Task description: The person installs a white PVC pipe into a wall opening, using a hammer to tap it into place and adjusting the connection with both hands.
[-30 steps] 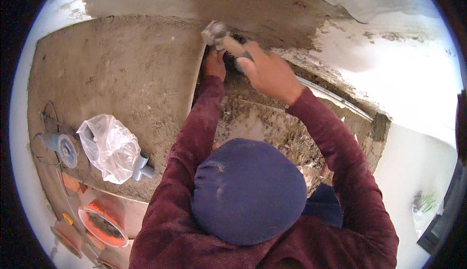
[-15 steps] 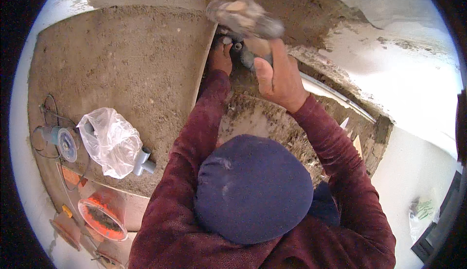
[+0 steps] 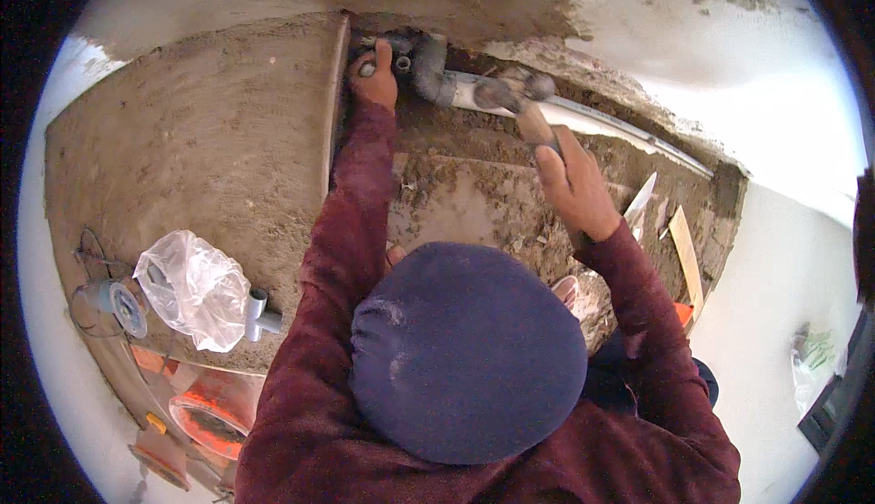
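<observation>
At the far end of the dug-out trench, my left hand [image 3: 375, 83] is closed around a round-ended grey rod [image 3: 367, 69], seen nearly end-on; its lower part is hidden. Beside these fingers is a small upright pipe end [image 3: 403, 65]. A grey pipe elbow [image 3: 432, 71] lies just to the right, joined to a long white pipe [image 3: 510, 103]. My right hand [image 3: 580, 187] grips the wooden handle of a hammer [image 3: 527, 103], whose dirty, slightly blurred head is over the white pipe. Whether the head touches the pipe, I cannot tell.
A raised mortar slab [image 3: 200, 121] edges the trench on the left. On it are a clear plastic bag [image 3: 191, 290], a grey pipe fitting [image 3: 260, 313] and a corded power tool [image 3: 123, 305]. Orange buckets [image 3: 210, 413] stand lower left. A wood strip [image 3: 685, 253] lies right.
My right hand has swung the hammer away from above my left hand, to the right and nearer me. The pipe elbow shows more fully. My left hand keeps its hold on the rod.
</observation>
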### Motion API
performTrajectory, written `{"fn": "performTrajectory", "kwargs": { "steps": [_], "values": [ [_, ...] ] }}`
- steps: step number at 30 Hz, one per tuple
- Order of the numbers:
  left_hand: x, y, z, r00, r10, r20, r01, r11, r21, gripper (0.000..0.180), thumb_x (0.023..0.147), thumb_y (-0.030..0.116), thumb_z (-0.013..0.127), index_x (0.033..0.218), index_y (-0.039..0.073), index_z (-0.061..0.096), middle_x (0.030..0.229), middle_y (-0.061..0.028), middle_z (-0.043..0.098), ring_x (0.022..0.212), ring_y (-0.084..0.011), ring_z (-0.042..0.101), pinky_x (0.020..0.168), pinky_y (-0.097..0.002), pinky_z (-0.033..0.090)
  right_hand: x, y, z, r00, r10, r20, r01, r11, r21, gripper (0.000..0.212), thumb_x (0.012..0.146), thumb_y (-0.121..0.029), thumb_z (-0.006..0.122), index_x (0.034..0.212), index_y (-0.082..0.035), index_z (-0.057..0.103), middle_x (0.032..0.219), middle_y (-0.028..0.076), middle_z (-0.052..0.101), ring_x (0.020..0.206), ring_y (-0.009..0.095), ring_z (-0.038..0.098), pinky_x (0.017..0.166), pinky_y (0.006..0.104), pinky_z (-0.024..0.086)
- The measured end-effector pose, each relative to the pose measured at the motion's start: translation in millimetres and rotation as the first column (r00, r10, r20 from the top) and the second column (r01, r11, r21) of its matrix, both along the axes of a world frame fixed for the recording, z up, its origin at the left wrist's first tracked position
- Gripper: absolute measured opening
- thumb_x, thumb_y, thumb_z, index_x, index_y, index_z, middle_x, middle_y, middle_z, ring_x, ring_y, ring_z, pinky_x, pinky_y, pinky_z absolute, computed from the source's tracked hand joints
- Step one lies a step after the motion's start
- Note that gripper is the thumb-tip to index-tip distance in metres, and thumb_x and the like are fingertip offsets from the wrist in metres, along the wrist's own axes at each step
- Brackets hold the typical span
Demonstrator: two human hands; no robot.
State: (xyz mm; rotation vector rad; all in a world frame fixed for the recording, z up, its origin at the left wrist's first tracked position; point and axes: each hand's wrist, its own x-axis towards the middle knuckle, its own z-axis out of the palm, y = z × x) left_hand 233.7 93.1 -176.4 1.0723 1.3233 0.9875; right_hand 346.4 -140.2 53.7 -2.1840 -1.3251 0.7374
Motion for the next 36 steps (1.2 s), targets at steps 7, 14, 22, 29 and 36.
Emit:
{"fn": "performTrajectory", "kwargs": {
  "steps": [7, 14, 22, 29, 36],
  "values": [
    [-40, -55, 49, 0.894, 0.111, 0.435, -0.091, 0.994, -0.066, 0.031, 0.078, 0.03, 0.073, 0.068, 0.01, 0.052, 0.061, -0.0005, 0.05, 0.055, -0.0114, 0.045, 0.053, -0.0284, 0.036, 22, -59, -19, 0.977, -0.205, -0.057, 0.197, 0.972, -0.128, 0.034, 0.095, -0.034, 0.043, 0.099, -0.001, 0.046, 0.076, 0.025, 0.054, 0.072, 0.046, 0.053, 0.063, 0.0454, 0.041],
    [-14, -20, 94, 0.939, 0.061, 0.338, -0.132, 0.972, 0.192, 0.029, 0.079, 0.018, 0.07, 0.063, 0.009, 0.048, 0.063, 0.0029, 0.048, 0.059, -0.0095, 0.042, 0.054, -0.0258, 0.032, 22, -62, -3, 0.989, -0.145, -0.011, 0.141, 0.978, -0.155, 0.034, 0.094, -0.035, 0.045, 0.101, -0.002, 0.046, 0.079, 0.026, 0.055, 0.077, 0.046, 0.055, 0.066, 0.0475, 0.041],
    [11, -5, 30, 0.92, 0.229, 0.319, -0.189, 0.97, -0.15, 0.028, 0.076, 0.029, 0.074, 0.071, 0.01, 0.054, 0.069, 0.0011, 0.055, 0.061, -0.0099, 0.047, 0.054, -0.0273, 0.036, 17, -78, -8, 0.993, -0.117, -0.031, 0.105, 0.964, -0.246, 0.036, 0.094, -0.036, 0.045, 0.107, -0.002, 0.047, 0.082, 0.026, 0.057, 0.078, 0.046, 0.056, 0.066, 0.0498, 0.042],
    [-3, -5, 42, 0.984, 0.05, 0.169, -0.033, 0.994, -0.106, 0.026, 0.076, 0.024, 0.074, 0.072, 0.008, 0.054, 0.068, -0.0004, 0.055, 0.057, -0.0106, 0.047, 0.05, -0.0275, 0.038, 14, -82, -12, 0.993, -0.111, -0.048, 0.098, 0.972, -0.213, 0.035, 0.094, -0.037, 0.045, 0.102, -0.002, 0.046, 0.082, 0.026, 0.057, 0.078, 0.046, 0.056, 0.065, 0.0498, 0.041],
    [0, -53, 101, 0.899, 0.256, 0.354, -0.263, 0.964, -0.03, 0.033, 0.075, 0.02, 0.076, 0.088, 0.005, 0.049, 0.069, -0.0038, 0.054, 0.061, -0.0111, 0.048, 0.055, -0.0277, 0.04, 16, -77, -7, 0.993, -0.105, -0.062, 0.09, 0.974, -0.206, 0.034, 0.094, -0.036, 0.045, 0.102, -0.003, 0.047, 0.077, 0.026, 0.058, 0.076, 0.047, 0.056, 0.064, 0.0502, 0.042]
  ]
}}
